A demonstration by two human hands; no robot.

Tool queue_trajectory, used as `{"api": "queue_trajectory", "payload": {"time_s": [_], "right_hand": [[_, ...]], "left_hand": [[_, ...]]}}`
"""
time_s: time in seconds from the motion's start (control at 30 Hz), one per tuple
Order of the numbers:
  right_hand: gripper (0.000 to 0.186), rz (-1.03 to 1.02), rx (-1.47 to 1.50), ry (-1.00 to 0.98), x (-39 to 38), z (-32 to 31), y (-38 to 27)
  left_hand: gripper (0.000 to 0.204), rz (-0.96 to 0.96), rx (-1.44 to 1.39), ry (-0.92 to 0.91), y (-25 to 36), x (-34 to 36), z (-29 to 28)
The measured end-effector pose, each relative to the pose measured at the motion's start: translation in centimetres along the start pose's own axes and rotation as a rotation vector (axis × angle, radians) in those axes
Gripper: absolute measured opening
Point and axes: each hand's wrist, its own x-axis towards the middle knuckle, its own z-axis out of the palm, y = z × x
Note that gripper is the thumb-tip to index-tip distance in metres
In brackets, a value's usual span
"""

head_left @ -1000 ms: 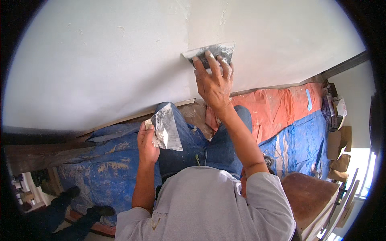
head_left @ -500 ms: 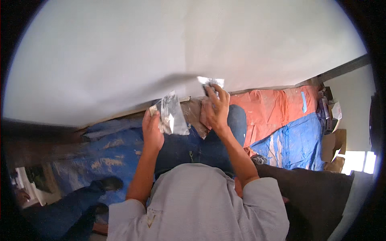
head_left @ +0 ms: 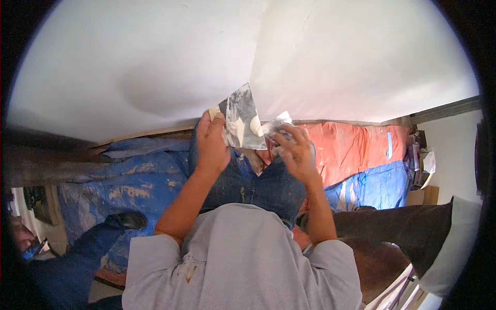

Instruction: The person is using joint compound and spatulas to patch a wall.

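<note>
My left hand (head_left: 212, 142) is closed on a wide putty knife (head_left: 243, 106). Its flat metal blade points up toward the white wall and carries lumps of cream-coloured putty (head_left: 236, 132). To the right of it, my right hand (head_left: 295, 150) grips a smaller putty knife (head_left: 282, 120), slightly smeared by motion. The smaller blade is close to the right edge of the wide one; whether they touch I cannot tell. My fingers hide both handles. Both blades sit above my jeans-clad knees, in front of the white wall (head_left: 170, 62).
Stained blue sheeting (head_left: 139, 181) covers the floor at left, orange sheeting (head_left: 356, 147) at right. Another person's jeans-clad leg (head_left: 77, 263) reaches in from the lower left. A dark trouser leg (head_left: 382, 227) lies at right. Boxes (head_left: 416, 155) stand at the far right.
My left hand has raised and turned the wide putty knife, so the putty on its blade shows. My right hand has come down from near the wall, bringing the smaller knife beside it.
</note>
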Motion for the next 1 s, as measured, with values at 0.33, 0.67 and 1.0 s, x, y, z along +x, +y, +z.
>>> {"api": "queue_trajectory", "payload": {"time_s": [0.33, 0.67, 1.0], "right_hand": [[0.038, -0.400, -0.492, -0.384, 5.6, -5.9, -6.9], [0.049, -0.307, -0.640, 0.521, 12.0, -9.5, -6.7], [0.041, -0.459, -0.658, 0.900, 22.3, -10.5, -5.9]], "left_hand": [[0.025, 0.208, 0.713, -0.332, 4.0, 1.8, 0.0], [0.024, 0.213, 0.176, 0.087, 4.8, -1.0, -3.9], [0.029, 0.149, 0.152, 0.070, 3.1, -1.5, -5.6]]}}
